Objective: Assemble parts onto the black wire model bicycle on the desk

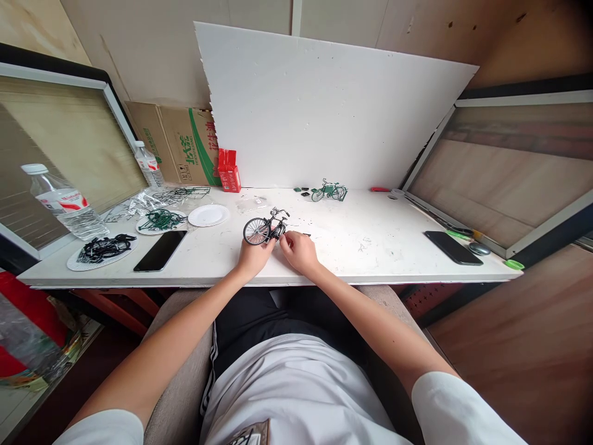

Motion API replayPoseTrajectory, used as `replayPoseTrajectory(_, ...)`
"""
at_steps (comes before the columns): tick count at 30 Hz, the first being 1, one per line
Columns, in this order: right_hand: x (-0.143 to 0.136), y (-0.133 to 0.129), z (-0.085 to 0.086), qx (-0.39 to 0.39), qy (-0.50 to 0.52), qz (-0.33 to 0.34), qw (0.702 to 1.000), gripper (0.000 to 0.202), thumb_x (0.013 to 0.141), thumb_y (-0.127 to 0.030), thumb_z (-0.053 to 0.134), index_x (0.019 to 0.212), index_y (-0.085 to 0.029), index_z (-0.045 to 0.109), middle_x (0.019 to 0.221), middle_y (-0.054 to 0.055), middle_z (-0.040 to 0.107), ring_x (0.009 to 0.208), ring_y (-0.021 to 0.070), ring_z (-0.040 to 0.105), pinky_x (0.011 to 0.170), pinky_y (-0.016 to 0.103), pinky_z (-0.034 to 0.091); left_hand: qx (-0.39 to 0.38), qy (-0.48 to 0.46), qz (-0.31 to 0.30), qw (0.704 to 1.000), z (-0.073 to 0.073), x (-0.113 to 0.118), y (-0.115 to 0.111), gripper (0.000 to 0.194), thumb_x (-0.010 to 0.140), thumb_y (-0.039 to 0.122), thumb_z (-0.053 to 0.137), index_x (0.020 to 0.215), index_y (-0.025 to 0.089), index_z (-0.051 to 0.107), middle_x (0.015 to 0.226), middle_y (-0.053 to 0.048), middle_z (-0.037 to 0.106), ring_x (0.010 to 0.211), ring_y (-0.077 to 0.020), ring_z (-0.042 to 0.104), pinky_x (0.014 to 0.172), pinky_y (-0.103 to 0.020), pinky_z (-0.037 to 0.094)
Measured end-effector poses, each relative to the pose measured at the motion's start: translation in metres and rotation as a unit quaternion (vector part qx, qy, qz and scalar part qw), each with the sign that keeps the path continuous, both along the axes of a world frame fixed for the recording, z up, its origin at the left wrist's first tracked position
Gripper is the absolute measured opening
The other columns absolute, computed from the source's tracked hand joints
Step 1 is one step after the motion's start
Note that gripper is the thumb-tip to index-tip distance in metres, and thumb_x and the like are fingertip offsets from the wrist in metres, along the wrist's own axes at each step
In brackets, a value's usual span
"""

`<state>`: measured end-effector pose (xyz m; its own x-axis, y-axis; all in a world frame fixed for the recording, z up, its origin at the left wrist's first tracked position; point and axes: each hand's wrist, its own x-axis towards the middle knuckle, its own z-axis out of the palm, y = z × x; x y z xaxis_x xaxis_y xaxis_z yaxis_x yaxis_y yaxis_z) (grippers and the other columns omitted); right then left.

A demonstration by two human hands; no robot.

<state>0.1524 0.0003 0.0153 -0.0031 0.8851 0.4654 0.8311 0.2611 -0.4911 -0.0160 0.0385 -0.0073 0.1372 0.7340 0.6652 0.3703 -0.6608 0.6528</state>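
A small black model bicycle [257, 230] is held upright just above the front of the white table. My left hand [256, 256] is closed round its lower part, below the spoked wheel and frame. Against the bicycle's right end, my right hand [299, 250] is pinched; its fingertips touch the bicycle, and any small part between them is hidden. A thin dark piece shows just past the right knuckles. Toward the back of the table stands a green model bicycle [329, 190], with a few small dark pieces [304, 192] beside it.
On the left are a paper plate of black parts [105, 248], a plate of green parts [162, 220], a bare white plate [208, 215], a phone [160, 251] and water bottles [69, 207]. A red box [229, 171] stands behind. Another phone [453, 248] lies right.
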Motion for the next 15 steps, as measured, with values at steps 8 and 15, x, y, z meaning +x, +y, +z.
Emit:
replayPoseTrajectory(8, -0.0008, -0.0013, 0.0005, -0.010, 0.035, -0.004, 0.999, 0.018, 0.099, -0.036, 0.059, 0.109, -0.024, 0.069, 0.085, 0.000, 0.075, 0.074, 0.0174, 0.065, 0.067, 0.028, 0.035, -0.006, -0.013, -0.004, 1.000, 0.0004, 0.0007, -0.0014, 0.031, 0.094, 0.017, 0.067, 0.124, 0.020, 0.075, 0.122, -0.012, 0.081, 0.097, -0.0229, 0.079, 0.092, -0.038, 0.067)
replayPoseTrajectory(15, 0.0008, 0.0010, -0.0025, -0.004, 0.021, 0.007, 1.000, 0.015, 0.097, -0.035, 0.061, 0.099, -0.024, 0.070, 0.085, 0.000, 0.076, 0.074, 0.0165, 0.064, 0.067, 0.027, 0.036, -0.004, 0.000, 0.004, 1.000, -0.0003, 0.0004, -0.0001, 0.031, 0.093, 0.018, 0.068, 0.122, 0.020, 0.076, 0.120, -0.011, 0.082, 0.097, -0.0230, 0.079, 0.095, -0.038, 0.067)
